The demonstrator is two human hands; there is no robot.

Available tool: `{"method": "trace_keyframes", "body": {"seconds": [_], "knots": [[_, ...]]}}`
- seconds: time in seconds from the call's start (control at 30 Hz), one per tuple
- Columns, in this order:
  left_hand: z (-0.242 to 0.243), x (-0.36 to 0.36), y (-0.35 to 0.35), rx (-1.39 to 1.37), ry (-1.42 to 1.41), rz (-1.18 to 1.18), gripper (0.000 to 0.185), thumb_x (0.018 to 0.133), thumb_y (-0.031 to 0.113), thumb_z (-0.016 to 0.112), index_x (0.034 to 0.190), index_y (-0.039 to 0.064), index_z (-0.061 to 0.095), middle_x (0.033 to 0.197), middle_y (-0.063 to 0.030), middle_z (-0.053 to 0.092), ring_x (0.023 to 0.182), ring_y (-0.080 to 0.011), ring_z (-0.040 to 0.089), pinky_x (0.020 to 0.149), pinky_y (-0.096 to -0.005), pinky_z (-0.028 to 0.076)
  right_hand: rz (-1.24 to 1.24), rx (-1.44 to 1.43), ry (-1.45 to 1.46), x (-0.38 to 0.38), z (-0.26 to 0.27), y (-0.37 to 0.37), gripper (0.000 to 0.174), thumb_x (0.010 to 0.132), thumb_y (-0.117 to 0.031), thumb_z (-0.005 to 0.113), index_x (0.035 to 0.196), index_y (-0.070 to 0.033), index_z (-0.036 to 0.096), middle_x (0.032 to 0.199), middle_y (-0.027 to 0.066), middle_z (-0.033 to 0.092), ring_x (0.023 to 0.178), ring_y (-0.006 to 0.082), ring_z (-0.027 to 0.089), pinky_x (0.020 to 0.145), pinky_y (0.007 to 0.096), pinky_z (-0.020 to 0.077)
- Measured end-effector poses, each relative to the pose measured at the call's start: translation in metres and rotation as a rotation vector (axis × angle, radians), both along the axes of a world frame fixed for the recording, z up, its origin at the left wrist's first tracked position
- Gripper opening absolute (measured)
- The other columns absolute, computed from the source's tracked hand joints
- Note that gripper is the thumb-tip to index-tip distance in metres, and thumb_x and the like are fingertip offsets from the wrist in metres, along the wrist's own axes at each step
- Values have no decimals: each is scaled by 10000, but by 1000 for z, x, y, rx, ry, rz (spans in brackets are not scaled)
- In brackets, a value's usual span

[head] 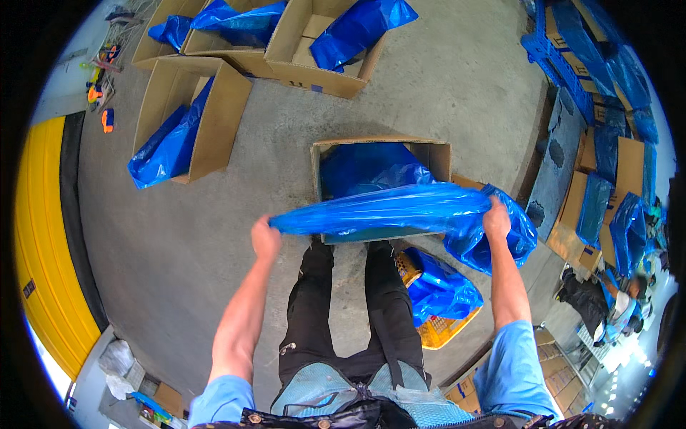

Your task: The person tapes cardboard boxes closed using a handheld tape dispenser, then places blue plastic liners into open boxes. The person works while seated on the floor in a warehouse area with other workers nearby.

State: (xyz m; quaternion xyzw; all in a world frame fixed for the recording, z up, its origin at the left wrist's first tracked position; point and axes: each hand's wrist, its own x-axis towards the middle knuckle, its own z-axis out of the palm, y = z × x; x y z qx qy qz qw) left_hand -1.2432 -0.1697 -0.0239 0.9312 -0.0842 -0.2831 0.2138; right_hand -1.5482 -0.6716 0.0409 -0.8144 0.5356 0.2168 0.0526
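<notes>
A blue plastic bag [386, 206] is stretched sideways between my two hands, above an open cardboard box [383, 140] that stands in front of my feet. My left hand [266, 237] is closed on the bag's left end. At its right end, my right hand [496, 217] grips the plastic, and a wider puffed part of blue plastic hangs around that wrist. More blue film lies inside the box. Just right of my legs, a yellow plastic basket [447, 330] holds crumpled blue bags [442, 289].
Several open cardboard boxes [214, 123] with blue bags stand on the concrete floor ahead and to the left. Lined cartons [624, 171] and a blue plastic pallet [557, 59] are at the right. A yellow door [45, 236] is far left; a person [616, 305] is far right.
</notes>
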Motion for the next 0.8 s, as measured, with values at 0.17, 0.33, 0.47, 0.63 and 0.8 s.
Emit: {"method": "trace_keyframes", "body": {"seconds": [0.17, 0.33, 0.47, 0.63, 0.8], "knots": [[8, -40, -9, -337, 390, 895, 302, 878, 19, 505, 1142, -21, 646, 1003, -198, 691, 856, -299, 684, 719, -423, 558, -1, 297, 265, -137, -1, 19, 367, 857, -45, 445, 1139, -112, 670, 1157, 210, 655, 1068, 395, 630, 885, 478, 519], [45, -61, -10, -789, 718, 1551, 190, 932, -3, 478, 1041, -13, 634, 1024, -153, 681, 956, -239, 654, 867, -368, 545, -267, 375, 265, -213, 4, 71, 644, 758, 65, 562, 1362, -154, 541, 1185, 219, 648, 1071, 422, 628, 893, 467, 527], [41, -76, -23, -502, 172, 834, 126, 926, 114, 603, 991, 7, 618, 887, -27, 638, 776, -99, 549, 714, -268, 472, 7, 435, 192, -114, 44, 86, 532, 801, -59, 623, 1324, -133, 560, 1253, 197, 608, 1115, 412, 587, 914, 479, 503], [80, -69, -79, -379, 32, 390, 197, 922, 148, 614, 1050, -2, 622, 833, -5, 605, 744, -85, 511, 676, -256, 446, 201, 423, 165, -97, 17, 74, 410, 865, -221, 599, 1258, -104, 607, 1223, 202, 606, 1084, 407, 584, 930, 485, 489], [103, -35, -105, -431, 37, 164, 164, 931, 158, 593, 1002, 15, 627, 761, -30, 604, 715, -93, 522, 638, -289, 454, 108, 412, -59, -51, 11, 15, 414, 928, -257, 516, 1297, -83, 582, 1273, 227, 590, 1169, 406, 563, 978, 466, 470]]}}
